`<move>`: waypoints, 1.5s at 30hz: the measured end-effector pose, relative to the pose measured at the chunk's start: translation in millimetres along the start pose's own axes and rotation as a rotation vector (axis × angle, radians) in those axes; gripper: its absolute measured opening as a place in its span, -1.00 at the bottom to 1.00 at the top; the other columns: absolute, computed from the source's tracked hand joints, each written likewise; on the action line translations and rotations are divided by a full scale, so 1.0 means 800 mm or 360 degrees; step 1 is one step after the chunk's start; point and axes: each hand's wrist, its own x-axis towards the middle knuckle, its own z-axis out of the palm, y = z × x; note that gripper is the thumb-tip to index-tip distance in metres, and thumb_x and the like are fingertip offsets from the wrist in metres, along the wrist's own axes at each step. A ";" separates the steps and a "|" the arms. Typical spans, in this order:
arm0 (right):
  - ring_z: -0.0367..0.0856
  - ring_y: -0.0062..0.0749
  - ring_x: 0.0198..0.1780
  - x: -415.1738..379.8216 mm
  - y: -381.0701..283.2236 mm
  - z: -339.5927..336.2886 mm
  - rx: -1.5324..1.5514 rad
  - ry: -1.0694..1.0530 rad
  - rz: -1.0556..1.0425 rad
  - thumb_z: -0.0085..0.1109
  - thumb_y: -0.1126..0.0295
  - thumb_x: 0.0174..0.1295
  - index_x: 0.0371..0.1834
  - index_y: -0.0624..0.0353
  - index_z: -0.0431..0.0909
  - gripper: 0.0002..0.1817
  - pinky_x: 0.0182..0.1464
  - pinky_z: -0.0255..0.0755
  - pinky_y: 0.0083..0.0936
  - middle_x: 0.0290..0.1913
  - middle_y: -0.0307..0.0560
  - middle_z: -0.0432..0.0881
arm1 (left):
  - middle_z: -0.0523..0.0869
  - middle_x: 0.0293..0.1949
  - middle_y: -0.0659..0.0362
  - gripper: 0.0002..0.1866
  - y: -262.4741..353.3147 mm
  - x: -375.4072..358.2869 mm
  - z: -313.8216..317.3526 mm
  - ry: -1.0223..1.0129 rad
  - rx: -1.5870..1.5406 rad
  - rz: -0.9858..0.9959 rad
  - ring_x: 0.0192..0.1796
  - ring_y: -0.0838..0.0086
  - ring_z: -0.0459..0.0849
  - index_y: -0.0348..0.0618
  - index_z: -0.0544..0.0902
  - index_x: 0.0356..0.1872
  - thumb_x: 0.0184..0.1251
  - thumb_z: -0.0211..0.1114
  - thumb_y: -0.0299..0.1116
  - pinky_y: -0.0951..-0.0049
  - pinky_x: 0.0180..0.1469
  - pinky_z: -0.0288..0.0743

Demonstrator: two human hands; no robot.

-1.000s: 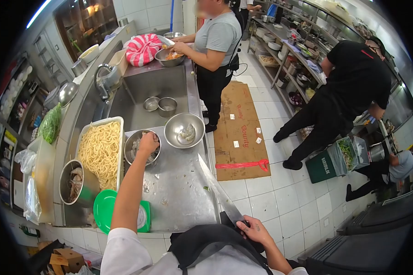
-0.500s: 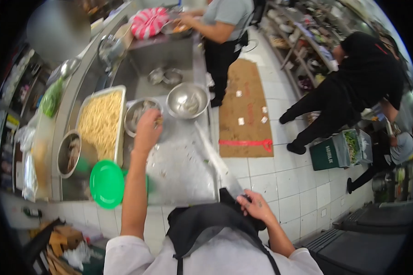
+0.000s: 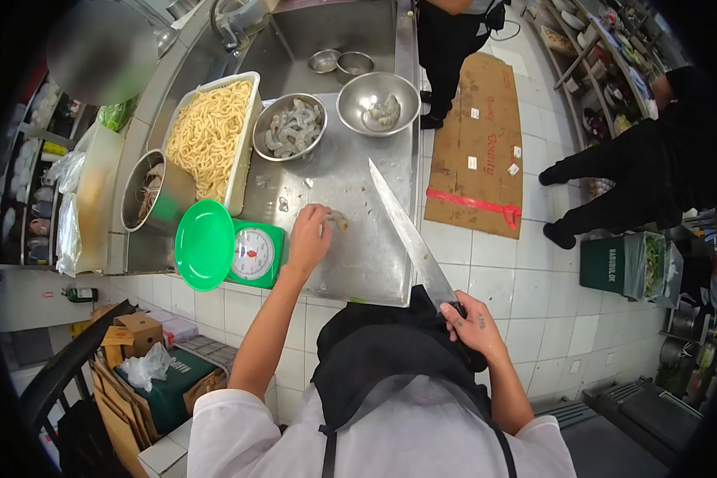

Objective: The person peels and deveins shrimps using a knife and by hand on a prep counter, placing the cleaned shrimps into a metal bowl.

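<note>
A single shrimp (image 3: 339,221) is pinched at the fingertips of my left hand (image 3: 309,239), low over the steel counter (image 3: 327,179). My right hand (image 3: 472,323) grips the handle of a large knife (image 3: 410,235), its long blade angled forward and left over the counter's right edge. Ahead of my left hand is a steel bowl (image 3: 260,150) full of shrimp. To its right stands a wider steel bowl (image 3: 354,99) with a few shrimp in it. A green dial scale (image 3: 269,275) with a round green pan (image 3: 203,243) sits left of my left hand.
A white tray (image 3: 254,99) of thick noodles and a steel pot (image 3: 179,185) stand at the left. Beyond is a sink (image 3: 295,36) with small bowls. Cardboard (image 3: 478,143) covers floor tiles on the right. Two people stand nearby; a green bin (image 3: 601,263) is far right.
My left hand has come back from the shrimp bowl to the counter nearer me, with a shrimp in it. The knife stays in my right hand. The view has shifted, showing the scale's dial.
</note>
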 end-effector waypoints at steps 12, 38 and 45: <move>0.40 -0.62 -0.69 0.036 0.042 0.004 0.0167 -0.0445 0.0176 -0.04 0.17 0.43 -0.26 0.26 0.48 -0.67 -0.59 0.32 -0.59 -0.62 -0.25 0.43 | 0.69 -0.16 0.07 -0.86 0.001 0.009 0.020 0.0047 -0.0256 -0.0242 -0.14 0.21 0.66 -0.20 0.71 -0.25 0.15 0.32 -0.49 0.35 -0.08 0.53; 0.39 -0.60 -0.69 0.084 0.057 -0.003 0.0098 -0.0627 0.0187 -0.08 0.18 0.44 -0.11 0.27 0.49 -0.66 -0.61 0.34 -0.55 -0.62 -0.24 0.39 | 0.70 -0.03 0.14 -0.82 -0.021 0.030 0.009 -0.0373 -0.0450 -0.0483 -0.11 0.42 0.71 -0.27 0.73 -0.21 0.15 0.28 -0.62 0.49 -0.03 0.62; 0.40 -0.59 -0.70 0.090 0.061 -0.004 0.0095 -0.0643 0.0154 -0.09 0.16 0.44 -0.12 0.26 0.49 -0.65 -0.59 0.34 -0.55 -0.64 -0.23 0.39 | 0.70 -0.02 0.14 -0.80 -0.023 0.034 0.007 -0.0413 -0.0488 -0.0475 -0.11 0.42 0.71 -0.27 0.73 -0.21 0.15 0.26 -0.66 0.47 -0.01 0.62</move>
